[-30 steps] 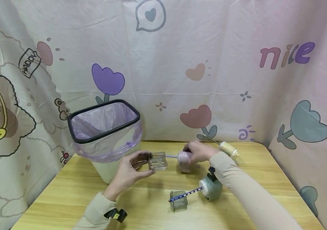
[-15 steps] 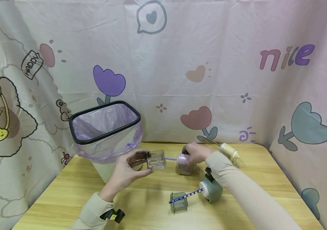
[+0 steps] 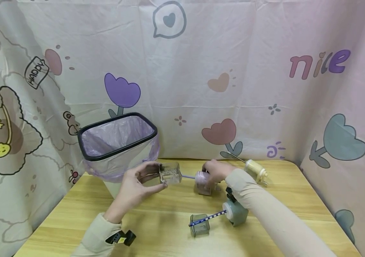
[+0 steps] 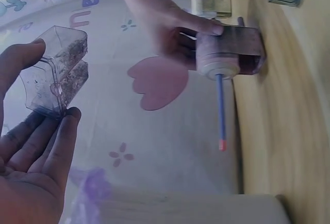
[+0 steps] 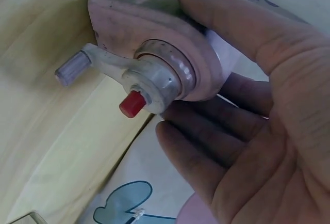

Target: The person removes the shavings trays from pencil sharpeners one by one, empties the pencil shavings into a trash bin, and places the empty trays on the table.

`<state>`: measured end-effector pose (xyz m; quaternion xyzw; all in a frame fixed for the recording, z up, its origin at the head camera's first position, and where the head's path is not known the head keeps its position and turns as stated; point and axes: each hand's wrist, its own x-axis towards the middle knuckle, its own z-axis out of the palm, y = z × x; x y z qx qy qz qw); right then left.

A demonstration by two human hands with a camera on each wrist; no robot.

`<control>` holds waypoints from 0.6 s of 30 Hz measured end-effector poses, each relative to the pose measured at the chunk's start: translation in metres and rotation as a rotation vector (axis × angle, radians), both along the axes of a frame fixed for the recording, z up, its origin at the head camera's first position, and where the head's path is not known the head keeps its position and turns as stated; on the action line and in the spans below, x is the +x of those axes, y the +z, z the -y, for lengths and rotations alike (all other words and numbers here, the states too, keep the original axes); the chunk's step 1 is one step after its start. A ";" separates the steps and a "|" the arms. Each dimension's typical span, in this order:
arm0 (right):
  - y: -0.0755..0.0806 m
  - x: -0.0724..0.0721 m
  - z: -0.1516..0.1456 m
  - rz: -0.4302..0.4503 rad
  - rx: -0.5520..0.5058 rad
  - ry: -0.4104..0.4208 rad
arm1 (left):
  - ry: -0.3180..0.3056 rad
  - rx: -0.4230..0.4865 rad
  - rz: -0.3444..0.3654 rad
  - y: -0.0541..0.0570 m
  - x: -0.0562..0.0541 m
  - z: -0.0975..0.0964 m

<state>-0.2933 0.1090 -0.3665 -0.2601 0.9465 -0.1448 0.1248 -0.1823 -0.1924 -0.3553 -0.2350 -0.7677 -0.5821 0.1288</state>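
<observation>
My left hand (image 3: 134,187) holds a clear shavings drawer (image 3: 170,174) between thumb and fingertips, above the table. Grey shavings cling inside it, seen in the left wrist view. My right hand (image 3: 217,171) grips a pink crank pencil sharpener (image 3: 202,185), thumb on one side and fingers on the other. A bluish-purple pencil (image 4: 221,115) with a pink end sticks out of its front. In the right wrist view its crank handle (image 5: 73,68) and a red tip (image 5: 132,104) at the crank's centre face the camera. An open hollow shows in the sharpener's underside.
A bin (image 3: 118,157) with a purple liner stands at the back left, beside the left hand. A green sharpener (image 3: 236,212) with a blue dotted pencil (image 3: 212,216) lies near its drawer (image 3: 199,230). A yellow sharpener (image 3: 255,169) lies at the back right.
My left hand has moved the drawer a little left and away from the sharpener. The right hand and the pink sharpener have shifted slightly left.
</observation>
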 end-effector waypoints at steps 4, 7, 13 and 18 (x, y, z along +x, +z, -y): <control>0.007 0.000 -0.001 0.006 0.007 0.003 | 0.001 -0.007 -0.031 0.013 0.004 0.003; 0.018 -0.001 -0.002 0.000 -0.035 0.025 | 0.002 -0.012 -0.056 0.024 0.007 0.007; 0.050 0.000 0.003 -0.071 -0.179 0.102 | 0.051 -0.010 -0.041 0.051 0.016 0.019; 0.075 0.005 0.018 -0.135 -0.261 0.141 | 0.123 0.013 0.000 0.071 0.024 0.032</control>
